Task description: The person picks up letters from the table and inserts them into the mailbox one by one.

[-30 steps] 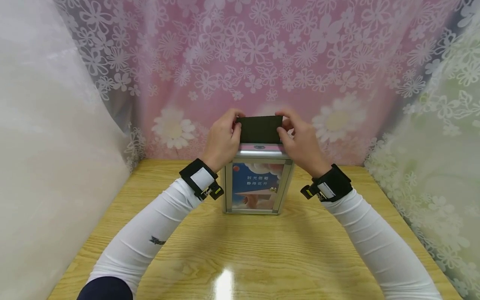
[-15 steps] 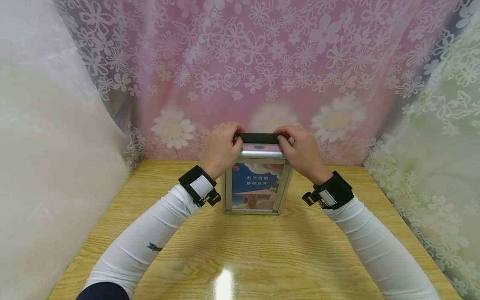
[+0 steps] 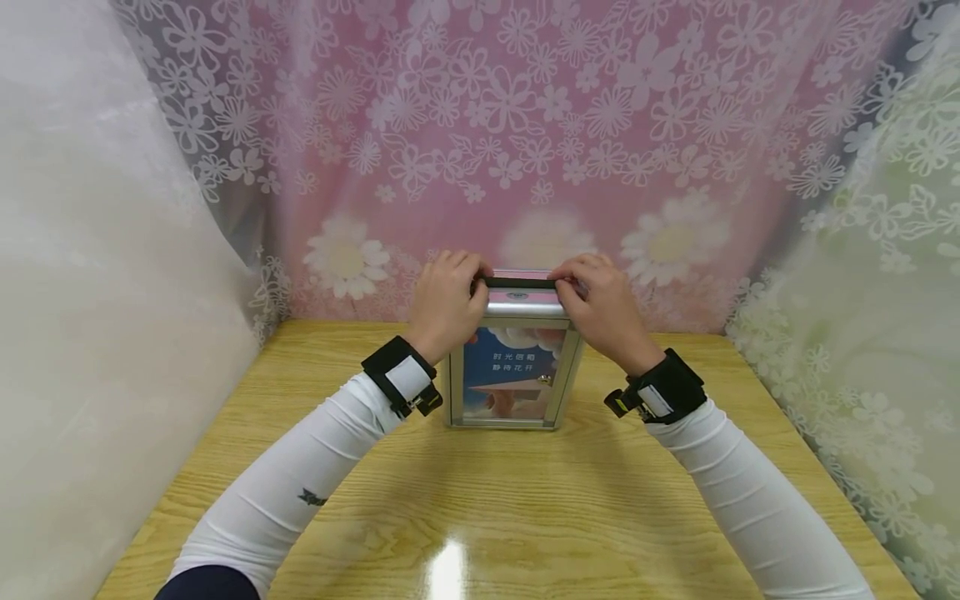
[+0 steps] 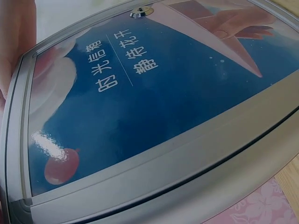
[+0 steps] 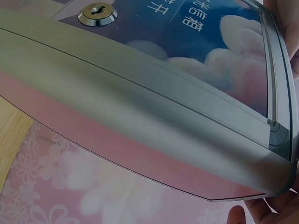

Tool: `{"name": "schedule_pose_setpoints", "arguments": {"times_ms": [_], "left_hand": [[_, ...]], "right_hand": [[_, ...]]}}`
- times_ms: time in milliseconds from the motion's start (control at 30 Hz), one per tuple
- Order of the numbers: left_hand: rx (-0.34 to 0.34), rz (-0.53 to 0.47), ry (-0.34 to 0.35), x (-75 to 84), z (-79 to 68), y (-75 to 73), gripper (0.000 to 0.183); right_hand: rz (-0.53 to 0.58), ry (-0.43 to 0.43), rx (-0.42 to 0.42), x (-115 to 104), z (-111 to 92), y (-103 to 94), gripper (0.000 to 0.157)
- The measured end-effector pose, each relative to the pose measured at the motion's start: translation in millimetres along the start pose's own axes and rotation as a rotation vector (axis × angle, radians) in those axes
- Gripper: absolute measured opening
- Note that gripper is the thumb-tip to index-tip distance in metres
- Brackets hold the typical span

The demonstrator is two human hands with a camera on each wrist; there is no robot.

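A silver-framed mailbox stands upright on the table, its blue front panel printed with white Chinese characters and a pink envelope. In its top, a flat dark green piece, like an envelope or card, shows only as a thin strip. My left hand pinches the strip's left end with thumb and fingers, knuckles over the top edge. At the right end my right hand pinches it the same way. The right wrist view shows the metal keyhole lock close up. Most of the green piece is hidden inside the box.
The box rests toward the back of a wood-grain table. Behind it hangs a pink flowered curtain. A pale sheet borders the left side and a greenish lace-patterned curtain the right.
The dark green piece has sunk down into the mailbox's top, from a broad panel above it to a thin strip. Both hands have come down with it. The box has stayed put.
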State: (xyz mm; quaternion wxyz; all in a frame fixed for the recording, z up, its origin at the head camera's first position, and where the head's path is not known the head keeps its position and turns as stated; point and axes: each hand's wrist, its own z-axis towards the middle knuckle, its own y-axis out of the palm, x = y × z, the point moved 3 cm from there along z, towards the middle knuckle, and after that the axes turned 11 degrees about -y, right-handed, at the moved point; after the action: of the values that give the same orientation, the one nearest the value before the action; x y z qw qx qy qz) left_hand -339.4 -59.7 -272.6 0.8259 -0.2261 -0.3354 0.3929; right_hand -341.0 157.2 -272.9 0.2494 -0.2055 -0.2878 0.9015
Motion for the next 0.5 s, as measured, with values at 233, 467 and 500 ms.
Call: {"name": "schedule_pose_setpoints", "arguments": {"times_ms": [233, 467, 500], "left_hand": [[0.006, -0.011, 0.02, -1.4, -1.6, -0.2, 0.016], [0.008, -0.059, 0.021, -4.2, -4.0, -3.0, 0.016], [0.015, -0.066, 0.022, -5.9, -5.3, -4.4, 0.017]], "right_hand": [[-0.01, 0.011, -0.026, -0.7, 0.1, 0.1, 0.018], [0.019, 0.026, -0.005, 1.7, -3.7, -3.4, 0.021], [0.025, 0.032, 0.001, 1.7, -5.2, -5.0, 0.022]]}}
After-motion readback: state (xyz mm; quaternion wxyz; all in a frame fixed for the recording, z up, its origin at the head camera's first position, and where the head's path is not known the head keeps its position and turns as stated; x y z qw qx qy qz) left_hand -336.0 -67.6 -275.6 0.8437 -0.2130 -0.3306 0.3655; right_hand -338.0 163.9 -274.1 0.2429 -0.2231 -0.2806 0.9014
